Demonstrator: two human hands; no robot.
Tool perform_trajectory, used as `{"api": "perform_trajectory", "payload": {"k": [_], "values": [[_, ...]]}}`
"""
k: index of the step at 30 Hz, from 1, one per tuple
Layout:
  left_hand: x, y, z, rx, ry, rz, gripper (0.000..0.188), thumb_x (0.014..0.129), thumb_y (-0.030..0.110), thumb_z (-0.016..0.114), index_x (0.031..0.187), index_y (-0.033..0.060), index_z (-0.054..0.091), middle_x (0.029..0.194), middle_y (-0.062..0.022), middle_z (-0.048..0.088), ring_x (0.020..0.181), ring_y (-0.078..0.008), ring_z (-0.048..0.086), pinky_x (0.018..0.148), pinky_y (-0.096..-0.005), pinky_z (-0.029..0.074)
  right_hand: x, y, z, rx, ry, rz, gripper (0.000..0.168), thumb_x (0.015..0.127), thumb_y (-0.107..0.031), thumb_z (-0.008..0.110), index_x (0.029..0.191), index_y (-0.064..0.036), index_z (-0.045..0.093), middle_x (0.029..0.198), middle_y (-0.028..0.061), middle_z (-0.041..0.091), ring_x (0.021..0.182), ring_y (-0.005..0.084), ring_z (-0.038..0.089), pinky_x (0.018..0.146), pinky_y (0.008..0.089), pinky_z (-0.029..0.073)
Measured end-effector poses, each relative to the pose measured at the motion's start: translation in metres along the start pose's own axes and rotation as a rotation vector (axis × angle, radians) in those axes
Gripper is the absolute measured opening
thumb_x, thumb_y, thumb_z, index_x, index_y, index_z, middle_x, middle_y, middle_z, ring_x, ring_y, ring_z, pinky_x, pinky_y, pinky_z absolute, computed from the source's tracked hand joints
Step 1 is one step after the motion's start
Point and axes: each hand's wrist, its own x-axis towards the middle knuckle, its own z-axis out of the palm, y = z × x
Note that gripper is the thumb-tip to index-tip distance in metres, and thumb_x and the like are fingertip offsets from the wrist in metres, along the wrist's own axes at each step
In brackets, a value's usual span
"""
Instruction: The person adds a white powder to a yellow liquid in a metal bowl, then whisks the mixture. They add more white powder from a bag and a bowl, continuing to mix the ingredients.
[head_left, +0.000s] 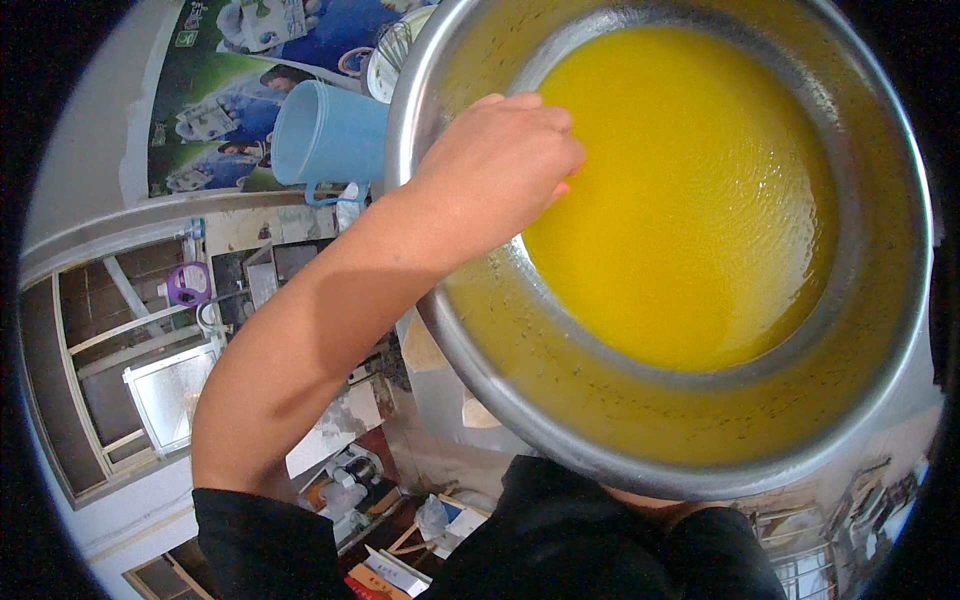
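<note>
A large stainless steel basin (600, 420) fills the upper right, holding a smooth yellow liquid (675, 202). Small dark flecks and a yellow film mark its inner wall. My left hand (510, 150) reaches over the basin's left rim, back of the hand up and fingers curled, at the left edge of the liquid. Its palm is hidden, so whether it holds anything does not show. My right hand is out of view; a bit of skin and a black sleeve (720, 555) show below the basin's near rim.
A light blue plastic jug (330, 135) lies left of the basin, near a wire whisk (395, 43) in a pale bowl. Past my left arm are a printed poster (232, 112), a purple bottle (189, 285) and a framed window (112, 330). Cardboard boxes (390, 574) sit low down.
</note>
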Motion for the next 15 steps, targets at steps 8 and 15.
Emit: {"api": "perform_trajectory", "payload": {"k": [8,15], "values": [[0.003,-0.010,0.002,0.183,0.016,-0.001,0.007,0.067,0.012,0.061,0.072,0.0074,0.060,0.075,-0.0071,0.053,0.078,-0.0253,0.052,0.068,-0.0364,0.043,0.003,0.001,0.001,0.003,-0.001,-0.007,0.041,0.081,-0.020,0.053,0.119,-0.006,0.046,0.105,0.0160,0.054,0.095,0.0248,0.052,0.083,0.0332,0.039],[-0.004,-0.021,-0.025,0.303,0.019,-0.001,0.008,0.065,0.010,0.060,0.073,0.0077,0.059,0.076,-0.0074,0.052,0.077,-0.0256,0.051,0.067,-0.0367,0.042,0.005,0.001,0.000,0.010,-0.006,-0.007,0.041,0.081,-0.020,0.053,0.119,-0.006,0.046,0.105,0.0160,0.055,0.094,0.0246,0.053,0.082,0.0328,0.039]]}}
